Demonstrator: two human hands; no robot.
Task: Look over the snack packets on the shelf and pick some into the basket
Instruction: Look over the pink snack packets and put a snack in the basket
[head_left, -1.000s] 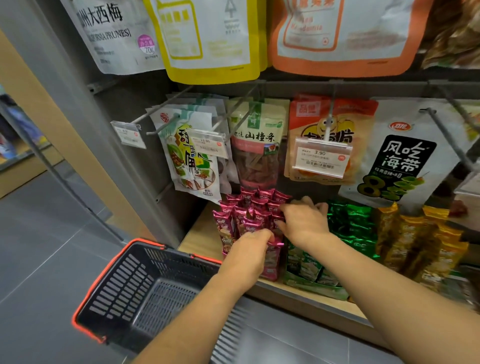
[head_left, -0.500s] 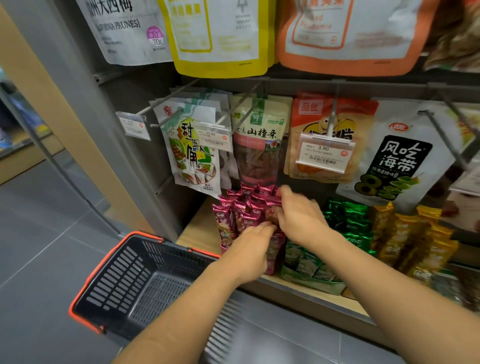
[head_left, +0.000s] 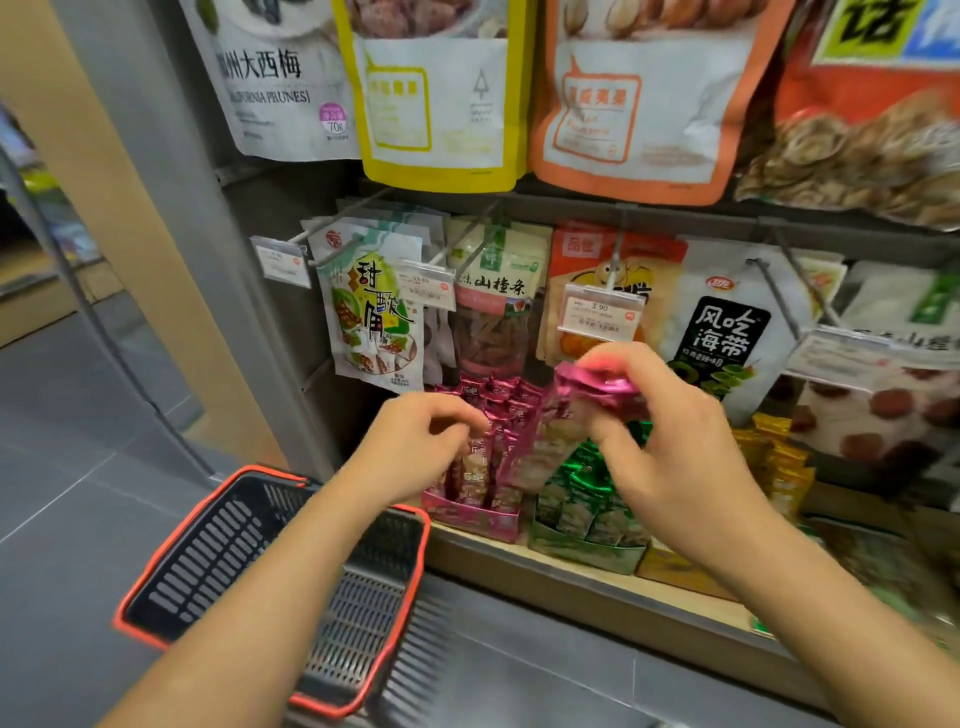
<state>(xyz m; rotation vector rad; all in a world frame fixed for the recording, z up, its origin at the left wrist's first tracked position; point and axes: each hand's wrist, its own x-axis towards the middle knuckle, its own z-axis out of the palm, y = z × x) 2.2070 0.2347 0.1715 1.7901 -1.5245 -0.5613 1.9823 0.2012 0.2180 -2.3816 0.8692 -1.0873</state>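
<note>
While the right hand pinches the crumpled top of one pink snack packet between thumb and curled fingers, the packet hangs down from that grip. It is lifted above and just right of the other pink packets, which stand upright in their pink display box on the shelf. Its lower part hangs in front of the line where the pink row meets the green packets beside it. The left hand is at the left side of the pink row, fingers curled and thumb close to the fingertips, right at the packet tops; blur smears that spot, so I cannot tell whether it grips one. Below and left of both hands, under the left forearm, is the black basket with a red rim. Yellow packets stand right of the green ones, and hanging pouches fill the hooks above
</note>
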